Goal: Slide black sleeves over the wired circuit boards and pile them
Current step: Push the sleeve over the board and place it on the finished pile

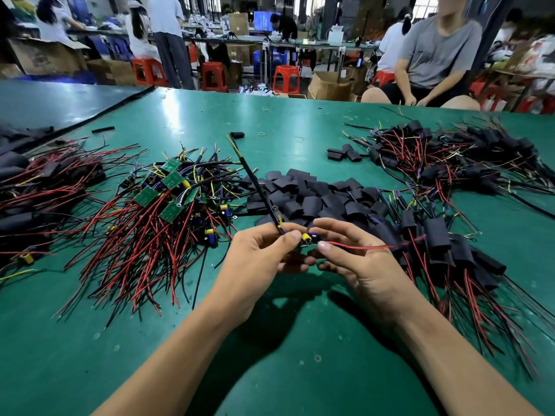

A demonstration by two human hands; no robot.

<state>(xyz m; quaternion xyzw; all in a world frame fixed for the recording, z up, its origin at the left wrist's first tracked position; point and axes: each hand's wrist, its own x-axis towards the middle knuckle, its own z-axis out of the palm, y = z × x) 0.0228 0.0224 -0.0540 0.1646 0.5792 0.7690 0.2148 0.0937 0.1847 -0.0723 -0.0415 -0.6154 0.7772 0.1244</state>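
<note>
Two hands work on one wired circuit board (307, 239), held above the green tabletop (285, 349). The left hand (258, 262) has its fingers (289, 235) curled round the board's left end, thumb on top. The right hand (363, 265) pinches the right end between thumb and fingers, where a red wire (360, 247) leaves to the right. The board's yellow capacitor and a blue part show bare between the two thumbs. A black cable (258, 190) rises from the board's left end, up and away from the person, with coloured strands at its tip.

Just behind the board lies a heap of loose black sleeves (312, 199). Left of the board spreads a pile of unsleeved boards (168, 202), green faces tangled with red and black wires. Close on the board's right lies a pile of sleeved boards (435, 244), wires trailing toward the near edge. Farther behind and right of the board is a second sleeved pile (450, 157), with a few stray sleeves (345, 153) beside it. Far left of the board sits a dark bundle (45, 187) of sleeved boards. Beyond the tabletop, behind and right of the board, sits a person in a grey T-shirt (435, 55).
</note>
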